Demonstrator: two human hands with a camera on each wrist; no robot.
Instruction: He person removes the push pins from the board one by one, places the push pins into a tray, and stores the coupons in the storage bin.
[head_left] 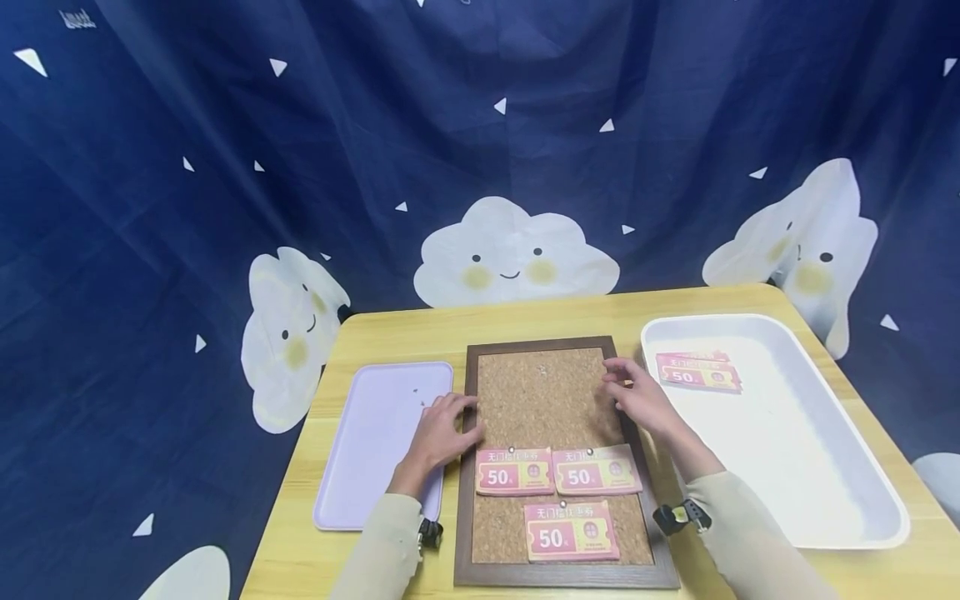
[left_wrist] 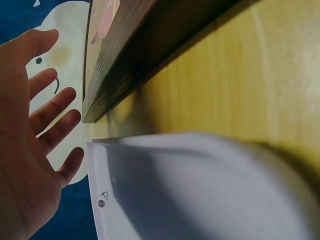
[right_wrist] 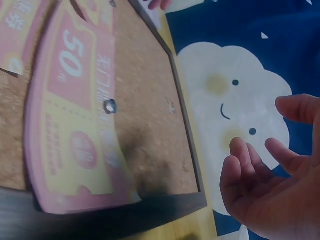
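A framed cork board (head_left: 540, 408) lies on the table with several pink and yellow coupons (head_left: 572, 532) pinned to its lower half. My left hand (head_left: 440, 433) is at the board's left edge, fingers relaxed and apart; the left wrist view shows the hand (left_wrist: 37, 135) holding nothing. Over the board's upper right edge is my right hand (head_left: 643, 398), its fingers loosely bent. In the right wrist view that hand (right_wrist: 280, 180) is empty, and a pin (right_wrist: 110, 106) shows at a coupon's (right_wrist: 75, 125) edge. Small pins (head_left: 543, 369) sit near the board's top.
On the left lies a lilac tray (head_left: 367, 442) with a few small pins in it. A deep white tray (head_left: 787, 450) on the right holds several more coupons (head_left: 697, 372). Behind the wooden table (head_left: 405, 329) hangs a dark blue cloth (head_left: 360, 125) with clouds.
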